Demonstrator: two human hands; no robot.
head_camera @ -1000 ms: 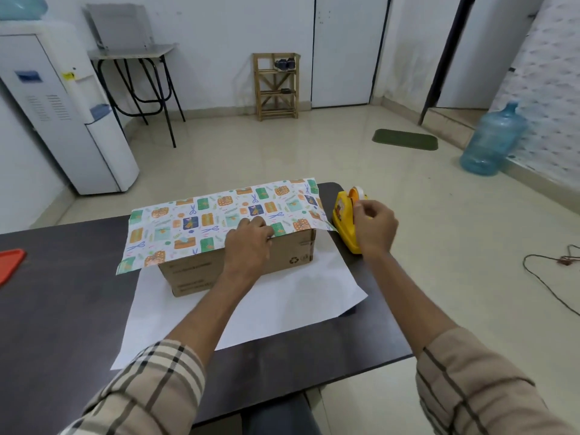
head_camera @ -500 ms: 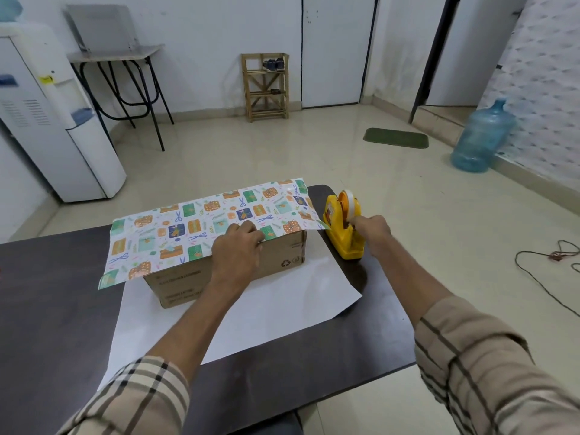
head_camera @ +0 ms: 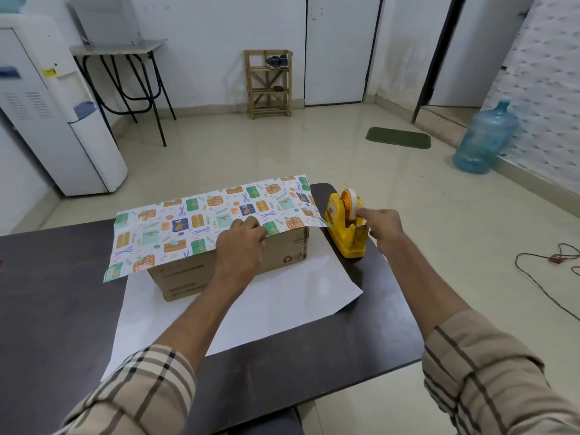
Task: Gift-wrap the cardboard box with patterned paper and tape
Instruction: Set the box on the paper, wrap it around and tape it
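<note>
Box (head_camera: 282, 251) sits mid-tabletop (head_camera: 47, 293) on the paper (head_camera: 188, 227). One flap is folded over the top, and the white underside lies flat at 6 o'clock.

Left hand (head_camera: 240, 246): fingers bent, tips pinning the flap at the box's near top edge.
Right hand (head_camera: 384, 227): pinching the tape end at the dispenser (head_camera: 345, 229), 3 o'clock of the box.

Risks:
- A one-handed pull likely drags or tips the dispenser, which is near the tabletop edge.
- Tape may curl and stick to itself.
- If left-hand pressure eases, the flap slides and the seam ends up skewed or slack.
- The overhang at 9 o'clock is unsupported and may crease.

Text: recycling mark on the box front. The other print there is too blurred to read, and so is the dispenser sticker.
</note>
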